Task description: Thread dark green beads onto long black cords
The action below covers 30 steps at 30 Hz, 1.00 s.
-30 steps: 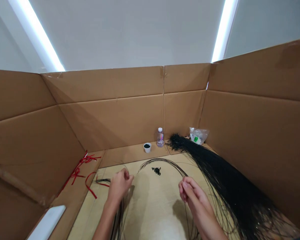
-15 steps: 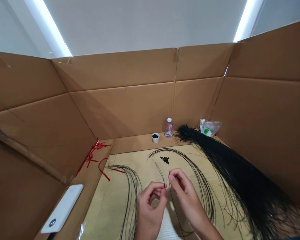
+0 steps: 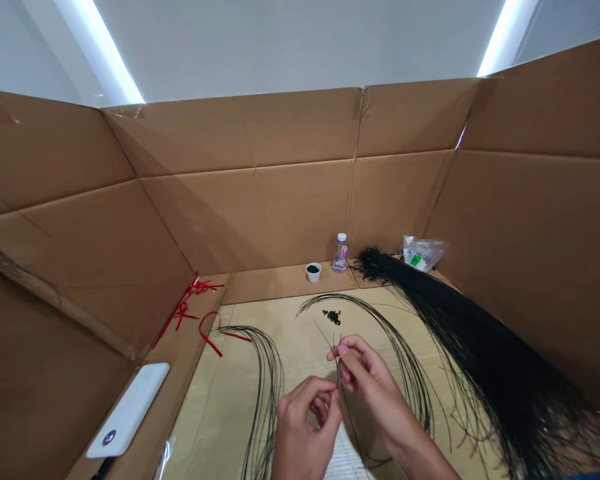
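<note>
Right hand [image 3: 367, 380] is narrow: thumb and fingers pinch a few thin black strands [image 3: 337, 357], with tips poking above the grip and tails hanging toward the desk [image 3: 205, 413]. Left hand [image 3: 305, 420] is just beside it, fingers curled. Can't tell if it's holding anything.

Layout: loose strand arc [image 3: 400, 353] right of the hands, loose strand bundle [image 3: 267, 393] left of them. Big black strand hank [image 3: 480, 347] runs from the back right corner down the right side. Small black pieces [image 3: 333, 317] sit in a little pile just above the hands in view. Further back: paper cup [image 3: 313, 271] with dark contents, plastic bottle [image 3: 339, 253], plastic bag [image 3: 424, 253]. Red ties [image 3: 190, 300] lie on the cardboard ledge at left.

Risks:
- Strands are fine and springy, so a light pinch could let them slip or fan out.
- Hanging tails could catch the arc or bundle and start a tangle.
- Hank's stray ends reach toward the arc, so they could snag too.
- A wide hand or strand sweep could scatter the small pieces.
- Red ties are close to the bundle and could get dragged in.
</note>
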Available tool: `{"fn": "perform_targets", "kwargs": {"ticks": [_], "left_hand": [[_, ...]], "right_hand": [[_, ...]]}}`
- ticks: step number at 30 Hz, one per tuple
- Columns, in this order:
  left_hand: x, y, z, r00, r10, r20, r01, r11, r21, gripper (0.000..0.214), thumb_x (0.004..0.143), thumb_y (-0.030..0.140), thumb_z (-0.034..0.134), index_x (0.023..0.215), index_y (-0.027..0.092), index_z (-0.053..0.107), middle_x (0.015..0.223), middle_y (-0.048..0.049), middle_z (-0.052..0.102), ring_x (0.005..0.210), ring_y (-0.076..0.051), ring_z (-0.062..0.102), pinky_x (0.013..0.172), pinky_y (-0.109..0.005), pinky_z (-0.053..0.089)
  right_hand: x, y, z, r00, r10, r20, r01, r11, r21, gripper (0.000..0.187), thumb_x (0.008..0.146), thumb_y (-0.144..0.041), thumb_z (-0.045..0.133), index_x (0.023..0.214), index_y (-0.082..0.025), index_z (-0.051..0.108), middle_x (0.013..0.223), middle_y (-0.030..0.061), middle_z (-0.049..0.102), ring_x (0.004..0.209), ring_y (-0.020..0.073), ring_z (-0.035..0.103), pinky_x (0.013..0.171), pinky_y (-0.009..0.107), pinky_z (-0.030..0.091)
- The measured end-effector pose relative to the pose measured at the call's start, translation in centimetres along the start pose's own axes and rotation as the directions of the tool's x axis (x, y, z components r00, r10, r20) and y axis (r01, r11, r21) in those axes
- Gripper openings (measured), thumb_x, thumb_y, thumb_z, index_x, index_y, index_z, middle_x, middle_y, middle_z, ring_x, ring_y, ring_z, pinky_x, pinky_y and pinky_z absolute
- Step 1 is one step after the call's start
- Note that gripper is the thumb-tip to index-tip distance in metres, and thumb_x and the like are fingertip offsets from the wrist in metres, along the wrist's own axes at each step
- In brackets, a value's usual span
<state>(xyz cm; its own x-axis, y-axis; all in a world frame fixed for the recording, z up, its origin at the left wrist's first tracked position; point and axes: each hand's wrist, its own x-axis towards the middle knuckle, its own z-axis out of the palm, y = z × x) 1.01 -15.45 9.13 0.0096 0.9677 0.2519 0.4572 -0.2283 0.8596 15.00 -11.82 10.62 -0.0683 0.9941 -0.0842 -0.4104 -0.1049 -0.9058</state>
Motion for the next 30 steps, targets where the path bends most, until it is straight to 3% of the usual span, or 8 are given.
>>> {"fn": "perform_targets", "kwargs": {"ticks": [7,13,18,23,27,30], "left_hand": [[0.2,-0.3,0.0,0.996,-0.083,0.019,0.084,0.993,-0.082,0.019,0.095,0.036,0.068,0.086,0.024,0.081,0.072,-0.0038,0.076,0.061,-0.018,0.067,0.06,-0.025,0.053],[0.0,-0.7,0.4,0.986,-0.166,-0.029,0.159,0.972,-0.175,0.042,0.093,0.059,0.07,0.079,0.02,0.079,0.066,-0.0055,0.074,0.056,-0.016,0.064,0.054,-0.022,0.051],[-0.2,-1.9,0.8,0.957,-0.289,-0.015,0.273,0.918,-0.289,0.061,0.081,0.079,0.073,0.079,0.018,0.077,0.065,-0.008,0.075,0.047,-0.015,0.062,0.046,-0.022,0.05],[-0.7,-3.5,1.3,0.925,-0.378,-0.039,0.337,0.863,-0.377,0.065,0.071,0.082,0.079,0.077,0.018,0.073,0.065,-0.0083,0.074,0.042,-0.014,0.062,0.042,-0.021,0.05],[0.6,-5.0,-0.7,0.913,-0.39,-0.121,0.323,0.871,-0.371,0.063,0.071,0.08,0.08,0.078,0.018,0.072,0.068,-0.0076,0.074,0.048,-0.015,0.063,0.045,-0.021,0.05],[4.4,-6.3,-4.2,0.909,-0.367,-0.198,0.306,0.909,-0.282,0.062,0.074,0.077,0.077,0.09,0.017,0.075,0.073,-0.0081,0.075,0.058,-0.02,0.068,0.054,-0.028,0.056]], "right_hand": [[0.5,0.6,-0.3,0.999,0.003,-0.049,-0.001,0.999,0.036,0.042,0.085,-0.059,0.084,0.09,-0.019,0.071,0.088,0.0032,0.067,0.064,0.0132,0.049,0.059,0.024,0.042],[1.2,1.7,-0.6,0.99,-0.037,-0.138,0.036,0.999,-0.006,0.041,0.084,-0.059,0.084,0.086,-0.02,0.071,0.084,0.0036,0.069,0.067,0.0164,0.056,0.063,0.027,0.045],[1.4,2.6,-0.6,0.987,-0.076,-0.145,0.074,0.997,-0.022,0.042,0.085,-0.06,0.082,0.084,-0.02,0.07,0.072,0.002,0.065,0.066,0.0184,0.059,0.064,0.029,0.047],[1.5,3.1,-0.5,0.979,-0.092,-0.182,0.091,0.996,-0.012,0.047,0.081,-0.064,0.085,0.084,-0.02,0.069,0.079,0.004,0.068,0.064,0.0173,0.059,0.061,0.028,0.048],[1.4,2.6,-0.5,0.953,-0.125,-0.276,0.12,0.992,-0.035,0.048,0.079,-0.066,0.084,0.083,-0.021,0.068,0.075,0.0028,0.064,0.062,0.0174,0.057,0.057,0.028,0.046],[1.2,1.7,-0.6,0.944,-0.175,-0.278,0.158,0.984,-0.082,0.047,0.082,-0.067,0.081,0.084,-0.022,0.068,0.076,0.0025,0.062,0.063,0.0173,0.055,0.056,0.028,0.046]]}}
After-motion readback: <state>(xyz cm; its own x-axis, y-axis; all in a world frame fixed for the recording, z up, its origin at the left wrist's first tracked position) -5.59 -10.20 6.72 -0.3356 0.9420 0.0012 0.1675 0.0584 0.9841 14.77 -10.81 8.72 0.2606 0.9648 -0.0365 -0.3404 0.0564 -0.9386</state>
